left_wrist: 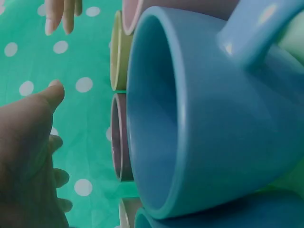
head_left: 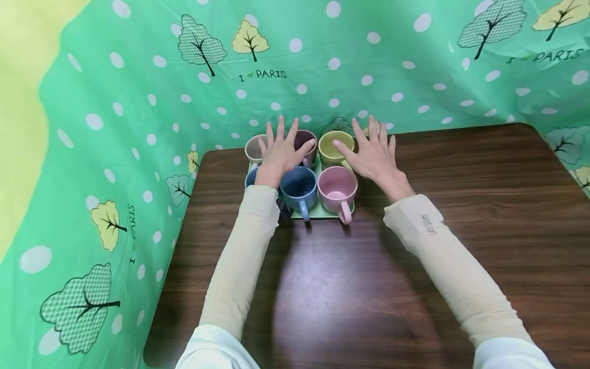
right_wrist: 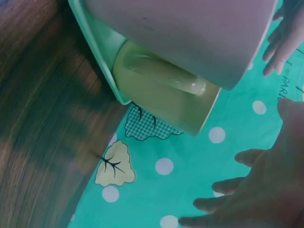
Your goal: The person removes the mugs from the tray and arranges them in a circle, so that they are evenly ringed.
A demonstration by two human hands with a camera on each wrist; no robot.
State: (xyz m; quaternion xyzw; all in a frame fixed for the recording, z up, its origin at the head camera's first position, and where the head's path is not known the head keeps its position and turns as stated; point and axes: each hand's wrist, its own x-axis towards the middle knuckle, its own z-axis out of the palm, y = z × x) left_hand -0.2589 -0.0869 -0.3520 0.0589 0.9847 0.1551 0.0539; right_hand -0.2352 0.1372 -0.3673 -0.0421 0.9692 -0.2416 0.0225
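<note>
Two rows of mugs stand on a light green tray (head_left: 318, 212). A greyish-white mug (head_left: 252, 149), a purple mug (head_left: 311, 154) and a yellow-green mug (head_left: 328, 160) form the back row. In front are a blue mug (head_left: 249, 178) partly behind the left wrist, a darker blue mug (head_left: 299, 193) and a pink mug (head_left: 338, 197), handles toward me. My left hand (head_left: 280, 155) spreads its fingers above the white and purple mugs. Fingers apart, my right hand (head_left: 374, 156) is by the yellow-green mug, its thumb over the rim. Neither hand grips anything; contact is unclear.
The tray sits near the back edge of a dark wooden table (head_left: 461, 215). A green dotted cloth (head_left: 322, 87) with printed trees hangs behind the table and along its left side. A small black object (head_left: 285, 210) shows beside the left wrist.
</note>
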